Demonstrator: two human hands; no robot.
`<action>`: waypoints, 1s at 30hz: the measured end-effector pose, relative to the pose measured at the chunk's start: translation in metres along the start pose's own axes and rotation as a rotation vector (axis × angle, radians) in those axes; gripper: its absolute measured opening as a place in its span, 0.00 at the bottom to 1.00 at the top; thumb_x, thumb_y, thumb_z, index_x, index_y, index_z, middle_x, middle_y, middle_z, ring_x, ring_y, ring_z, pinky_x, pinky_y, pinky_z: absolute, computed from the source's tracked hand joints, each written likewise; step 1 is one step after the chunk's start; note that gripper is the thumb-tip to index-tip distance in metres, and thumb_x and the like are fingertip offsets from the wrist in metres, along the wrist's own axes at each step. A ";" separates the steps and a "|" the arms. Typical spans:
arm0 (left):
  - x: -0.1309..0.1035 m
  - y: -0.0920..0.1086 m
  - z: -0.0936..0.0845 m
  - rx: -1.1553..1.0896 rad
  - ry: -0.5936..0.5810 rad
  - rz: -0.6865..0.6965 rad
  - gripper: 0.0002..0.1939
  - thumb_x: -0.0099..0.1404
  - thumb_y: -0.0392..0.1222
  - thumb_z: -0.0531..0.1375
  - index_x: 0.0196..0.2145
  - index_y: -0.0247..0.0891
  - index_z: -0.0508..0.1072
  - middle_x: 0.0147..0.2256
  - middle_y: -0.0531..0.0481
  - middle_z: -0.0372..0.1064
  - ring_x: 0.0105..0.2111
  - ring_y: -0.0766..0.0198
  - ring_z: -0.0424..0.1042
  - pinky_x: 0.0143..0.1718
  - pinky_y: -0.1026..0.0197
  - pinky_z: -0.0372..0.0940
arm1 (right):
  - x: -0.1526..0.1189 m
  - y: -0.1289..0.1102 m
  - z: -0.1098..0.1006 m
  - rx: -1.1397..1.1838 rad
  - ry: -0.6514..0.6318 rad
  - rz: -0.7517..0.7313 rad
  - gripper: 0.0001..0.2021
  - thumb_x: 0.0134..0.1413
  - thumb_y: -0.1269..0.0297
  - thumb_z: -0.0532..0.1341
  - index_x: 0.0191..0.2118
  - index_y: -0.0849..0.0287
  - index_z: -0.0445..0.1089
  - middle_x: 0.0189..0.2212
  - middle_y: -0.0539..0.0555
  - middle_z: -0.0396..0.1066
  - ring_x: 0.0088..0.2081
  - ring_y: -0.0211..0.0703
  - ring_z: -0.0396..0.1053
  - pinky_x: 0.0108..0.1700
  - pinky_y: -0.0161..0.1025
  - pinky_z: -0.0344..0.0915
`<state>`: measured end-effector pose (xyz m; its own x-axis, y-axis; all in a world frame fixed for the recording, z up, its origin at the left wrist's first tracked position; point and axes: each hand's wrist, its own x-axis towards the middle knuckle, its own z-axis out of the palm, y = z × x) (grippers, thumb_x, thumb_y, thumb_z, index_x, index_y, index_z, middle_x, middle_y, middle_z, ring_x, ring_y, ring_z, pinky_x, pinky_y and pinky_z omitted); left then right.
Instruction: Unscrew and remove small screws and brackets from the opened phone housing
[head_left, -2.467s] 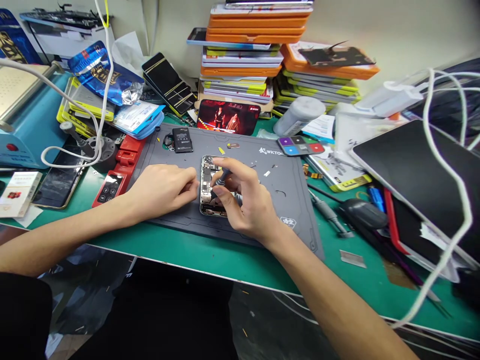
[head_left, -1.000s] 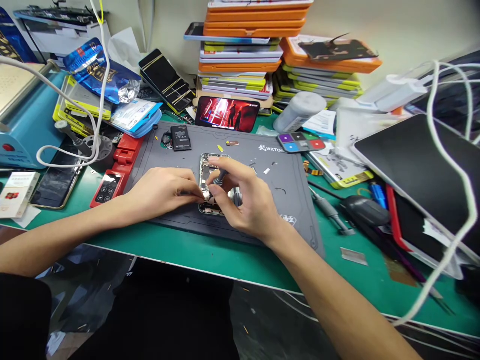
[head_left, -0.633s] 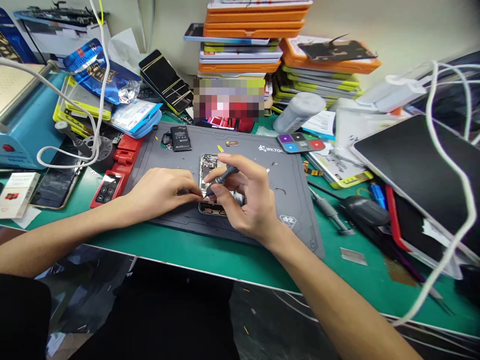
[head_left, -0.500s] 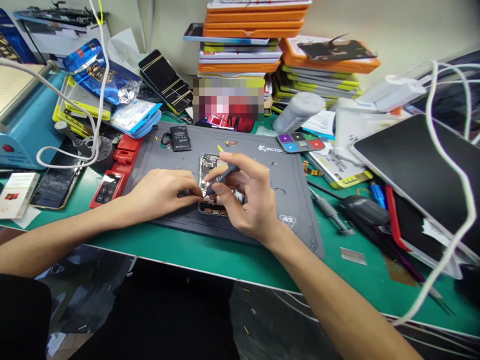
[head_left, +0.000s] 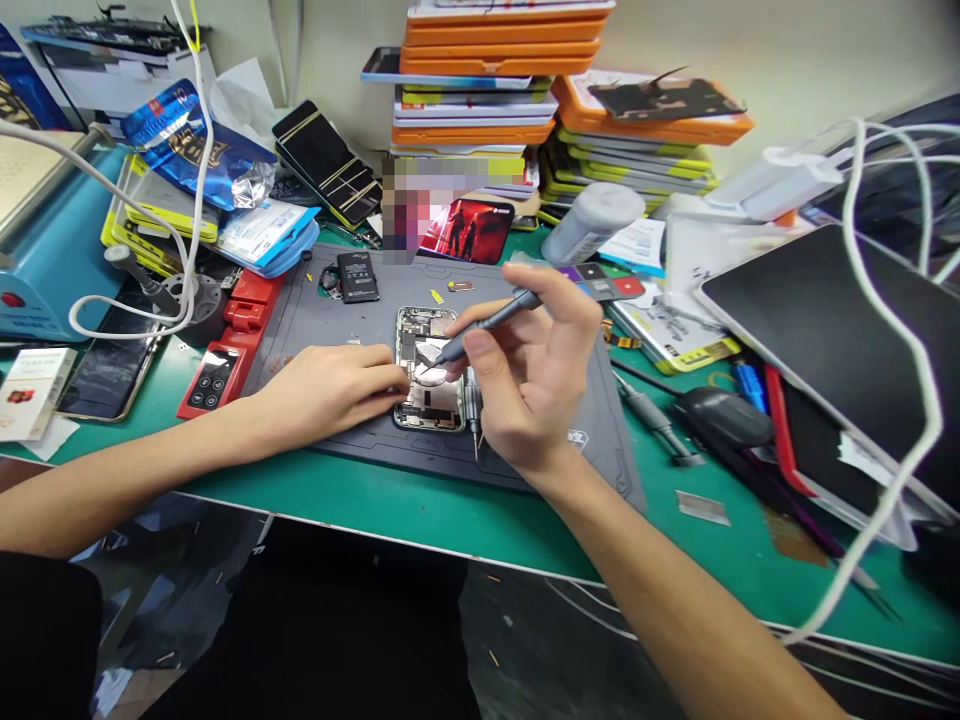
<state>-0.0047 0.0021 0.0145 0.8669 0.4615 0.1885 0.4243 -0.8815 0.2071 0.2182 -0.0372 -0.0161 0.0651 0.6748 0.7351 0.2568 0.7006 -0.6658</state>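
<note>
An opened phone (head_left: 441, 405) lies on the grey work mat (head_left: 300, 320), its inner parts bare. At its left edge, my left hand (head_left: 341, 390) has its fingers drawn together, closed on that edge. My right hand (head_left: 536, 380) grips a grey screwdriver (head_left: 491, 322), held slantwise with its tip over the upper middle of the phone. A second slim tool (head_left: 474, 405) lies along the phone's right side, partly behind my right hand. Farther back on the mat are a black phone battery (head_left: 358, 277) and a small brown part (head_left: 460, 286).
To the left is a red device with buttons (head_left: 214, 378), near a dark phone (head_left: 112, 365). Stacked orange boxes (head_left: 499, 58) stand at the back. On the right lie a grey screwdriver (head_left: 660, 420), a black tablet-like panel (head_left: 810, 330) and a looping white cable (head_left: 926, 400).
My right hand has moved right and up, drawing the screwdriver tip away from my left fingertips. More of the phone's inside and the slim tool beside it now show.
</note>
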 end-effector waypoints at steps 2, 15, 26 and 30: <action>-0.001 -0.002 0.002 0.012 0.020 0.005 0.13 0.81 0.45 0.55 0.44 0.40 0.78 0.42 0.50 0.78 0.39 0.64 0.77 0.39 0.63 0.65 | -0.001 0.001 0.000 -0.022 -0.017 0.003 0.22 0.71 0.64 0.60 0.66 0.42 0.60 0.41 0.50 0.75 0.29 0.36 0.72 0.24 0.36 0.75; -0.001 0.003 0.004 -0.165 0.014 -0.059 0.08 0.77 0.43 0.61 0.42 0.38 0.79 0.41 0.51 0.79 0.37 0.64 0.78 0.35 0.62 0.63 | -0.002 0.000 0.000 -0.082 -0.042 -0.065 0.24 0.70 0.67 0.60 0.67 0.40 0.61 0.45 0.53 0.74 0.33 0.38 0.73 0.26 0.35 0.76; 0.003 0.015 0.007 -0.198 0.023 -0.211 0.04 0.74 0.39 0.61 0.40 0.38 0.76 0.38 0.53 0.78 0.35 0.64 0.75 0.34 0.62 0.60 | -0.005 0.000 0.001 -0.079 -0.038 -0.096 0.25 0.70 0.67 0.60 0.67 0.41 0.60 0.52 0.55 0.73 0.38 0.39 0.76 0.28 0.35 0.78; 0.003 0.019 0.011 -0.174 0.008 -0.210 0.04 0.73 0.38 0.60 0.40 0.38 0.75 0.37 0.53 0.77 0.33 0.65 0.74 0.32 0.62 0.59 | -0.005 0.000 0.001 -0.097 -0.034 -0.108 0.26 0.69 0.67 0.60 0.67 0.39 0.60 0.55 0.54 0.71 0.39 0.40 0.78 0.28 0.35 0.78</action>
<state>0.0094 -0.0144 0.0089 0.7623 0.6337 0.1317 0.5426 -0.7366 0.4038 0.2173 -0.0401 -0.0197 -0.0008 0.6051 0.7962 0.3527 0.7452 -0.5660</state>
